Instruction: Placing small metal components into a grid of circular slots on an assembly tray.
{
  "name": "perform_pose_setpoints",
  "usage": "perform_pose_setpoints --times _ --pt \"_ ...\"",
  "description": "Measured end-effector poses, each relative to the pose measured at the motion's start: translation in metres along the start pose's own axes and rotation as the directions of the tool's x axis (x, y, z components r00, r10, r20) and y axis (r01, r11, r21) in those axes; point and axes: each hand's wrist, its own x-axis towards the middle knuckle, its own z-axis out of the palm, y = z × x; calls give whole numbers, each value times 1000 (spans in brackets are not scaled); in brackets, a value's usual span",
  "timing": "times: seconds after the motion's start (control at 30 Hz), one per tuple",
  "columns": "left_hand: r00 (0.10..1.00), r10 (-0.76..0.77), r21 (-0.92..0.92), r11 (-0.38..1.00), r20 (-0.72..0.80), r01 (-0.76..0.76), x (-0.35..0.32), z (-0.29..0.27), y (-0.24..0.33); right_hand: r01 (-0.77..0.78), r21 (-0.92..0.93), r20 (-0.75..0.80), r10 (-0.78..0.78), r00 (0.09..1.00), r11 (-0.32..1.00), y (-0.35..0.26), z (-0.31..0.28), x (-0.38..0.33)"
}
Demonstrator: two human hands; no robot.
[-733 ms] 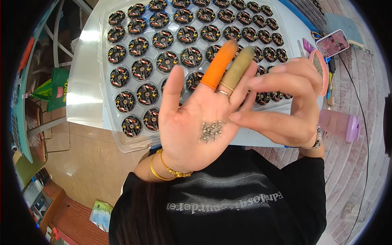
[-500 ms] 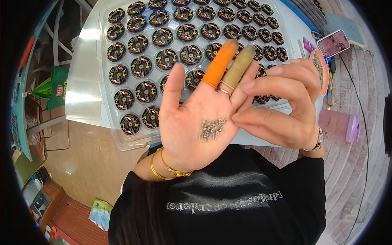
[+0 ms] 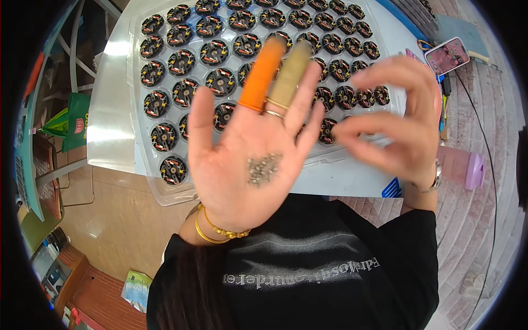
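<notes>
My left hand (image 3: 242, 165) is held palm up in front of me, fingers spread. A small heap of tiny grey metal pieces (image 3: 263, 169) lies in the palm. An orange finger cot (image 3: 263, 74) and a tan one (image 3: 290, 71) cover two of its fingers. My right hand (image 3: 401, 126) hovers to the right of the palm, blurred, thumb and fingertips drawn together; anything between them is too small to see. Below both hands lies a clear plastic tray (image 3: 118, 137) with rows of round black parts (image 3: 165, 136) in its pockets.
The tray rests on a pale blue table. A phone (image 3: 446, 55) lies at the far right, a pink and purple container (image 3: 467, 170) stands by my right wrist, and a green bag (image 3: 71, 121) hangs left of the table. The floor is brick.
My right hand has pulled away from the palm to the right, its fingertips no longer over the heap. My left hand has come closer to the camera, still palm up.
</notes>
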Motion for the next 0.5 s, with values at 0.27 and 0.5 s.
perform_pose_setpoints --times 0.27,0.5 --pt "995 101 -60 993 10 -100 -1 -6 3 56 44 61 -59 996 997 48 17 -13" --pt "996 86 -75 994 4 -85 0 -7 1 55 44 102 -59 993 998 49 19 -16"
